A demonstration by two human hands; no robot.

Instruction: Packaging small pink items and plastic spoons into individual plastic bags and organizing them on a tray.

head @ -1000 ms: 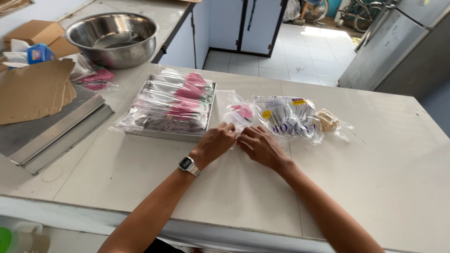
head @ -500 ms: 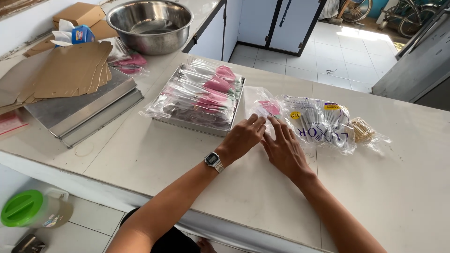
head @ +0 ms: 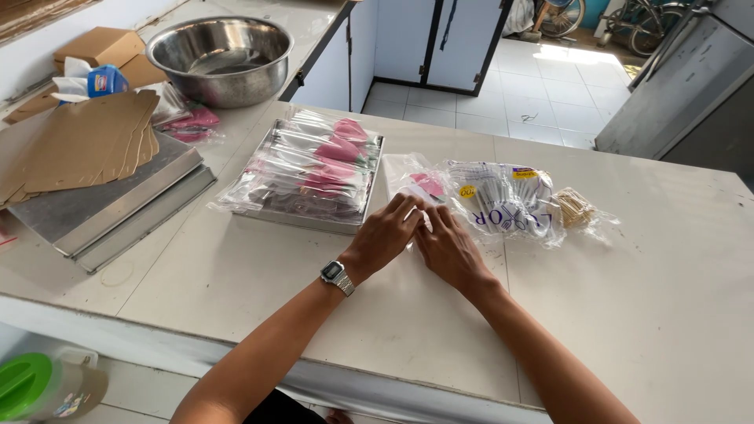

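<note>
White worktop (head: 259, 290) as before; both hands remain side by side on it. Left hand (head: 386, 234) and right hand (head: 445, 247) pinch a small clear bag (head: 418, 187) (pink piece inside) lying flat between metal tray (head: 308, 169) and cutlery pack (head: 506, 198); fingers now closer together than half a second ago

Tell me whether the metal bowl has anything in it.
No: the metal bowl at the counter's far end shows only its bare shiny inside.
</note>
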